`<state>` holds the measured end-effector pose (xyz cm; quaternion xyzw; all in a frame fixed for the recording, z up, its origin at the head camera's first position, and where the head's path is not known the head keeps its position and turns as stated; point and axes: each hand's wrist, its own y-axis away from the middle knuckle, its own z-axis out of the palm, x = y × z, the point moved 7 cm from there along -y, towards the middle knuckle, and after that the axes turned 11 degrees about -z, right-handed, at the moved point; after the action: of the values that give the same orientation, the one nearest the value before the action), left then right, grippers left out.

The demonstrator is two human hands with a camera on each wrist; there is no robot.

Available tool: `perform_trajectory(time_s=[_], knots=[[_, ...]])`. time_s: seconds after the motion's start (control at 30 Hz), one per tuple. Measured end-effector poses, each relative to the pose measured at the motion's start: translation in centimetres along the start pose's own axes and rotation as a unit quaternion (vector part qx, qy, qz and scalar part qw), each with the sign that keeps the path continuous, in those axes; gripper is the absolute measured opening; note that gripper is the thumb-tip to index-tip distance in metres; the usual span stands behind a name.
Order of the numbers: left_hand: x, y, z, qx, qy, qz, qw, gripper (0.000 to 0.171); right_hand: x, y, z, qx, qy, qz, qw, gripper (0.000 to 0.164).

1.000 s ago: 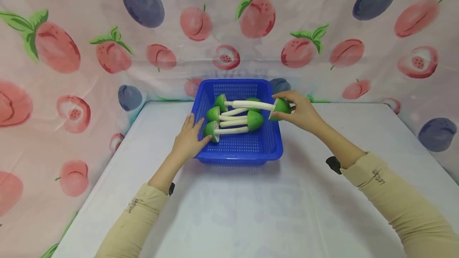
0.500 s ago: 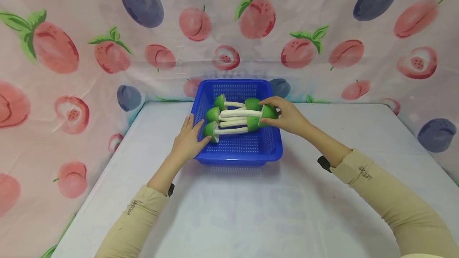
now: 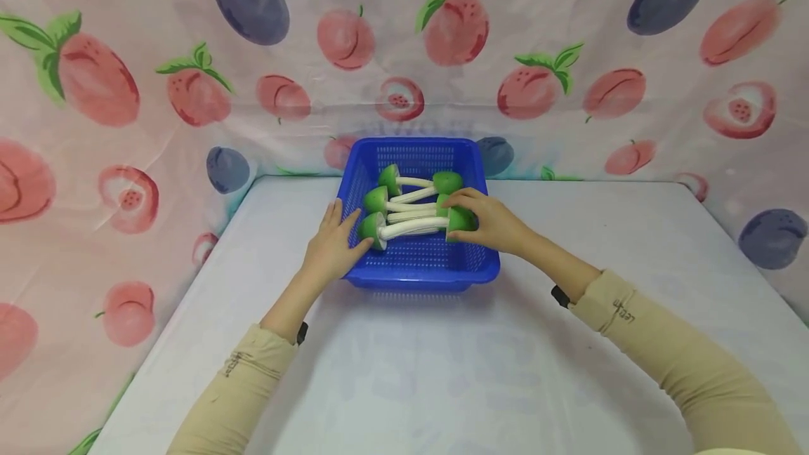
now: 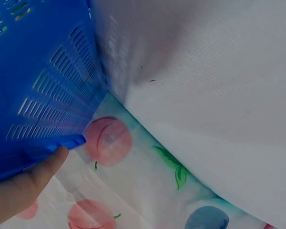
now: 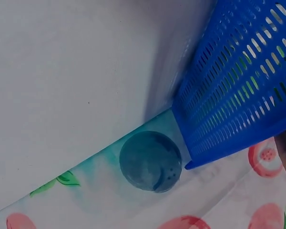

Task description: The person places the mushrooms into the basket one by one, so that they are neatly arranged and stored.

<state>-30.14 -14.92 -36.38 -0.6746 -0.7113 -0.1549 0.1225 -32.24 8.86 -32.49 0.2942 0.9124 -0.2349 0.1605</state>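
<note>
A green-capped mushroom with a long white stem (image 3: 420, 225) is held by my right hand (image 3: 493, 225), thumb and fingers pinching its cap on opposite sides. It lies low in the blue plastic basket (image 3: 417, 276), its stem pointing left and overlapping the front mushroom. Several similar mushrooms lie crosswise around it, with green caps (image 3: 448, 182) at both left and right ends. My left hand (image 3: 330, 248) rests on the basket's left rim, fingers extended and thumb over the inside. In the left wrist view, a finger (image 4: 47, 168) lies along the rim.
The basket stands on a white-covered table (image 3: 417, 371) close to its back edge. Behind it hangs a fruit-printed cloth (image 3: 253, 139). In the right wrist view, the basket's slotted side wall (image 5: 238, 95) rises from the table.
My right hand has moved left and down toward the basket's front with the mushroom, lowering it among the others. My left hand has stayed on the rim.
</note>
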Motion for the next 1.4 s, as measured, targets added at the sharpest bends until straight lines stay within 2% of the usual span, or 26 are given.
perform_trajectory(time_s=[0.27,0.43,0.63,0.9,1.07,1.2,1.4], knots=[[-0.1,0.0,0.2,-0.003,0.006,-0.001,1.0000,0.067,0.3,0.1,1.1,-0.033,0.013,0.023,0.999,0.050],[-0.1,0.2,-0.3,0.003,0.003,-0.003,1.0000,0.067,0.4,-0.5,1.5,-0.047,0.016,0.034,0.998,0.049],[-0.1,0.2,-0.6,0.004,-0.001,0.000,1.0000,0.067,0.6,-1.1,2.3,-0.059,0.043,0.035,0.997,0.047],[-0.1,0.4,-0.4,0.009,0.010,0.009,0.9999,0.066,0.8,-0.9,3.6,-0.079,0.082,0.031,0.993,0.045],[0.6,0.1,-0.4,0.011,0.014,0.009,0.9998,0.066,1.1,-0.7,3.4,-0.091,0.118,0.034,0.988,0.047],[0.6,-0.2,-0.1,0.001,0.009,0.005,1.0000,0.067,1.2,-0.6,3.3,-0.093,0.130,0.040,0.986,0.046],[0.1,0.1,-0.1,-0.008,0.000,-0.009,0.9999,0.068,1.0,-0.8,3.9,-0.113,0.128,0.041,0.984,0.045]])
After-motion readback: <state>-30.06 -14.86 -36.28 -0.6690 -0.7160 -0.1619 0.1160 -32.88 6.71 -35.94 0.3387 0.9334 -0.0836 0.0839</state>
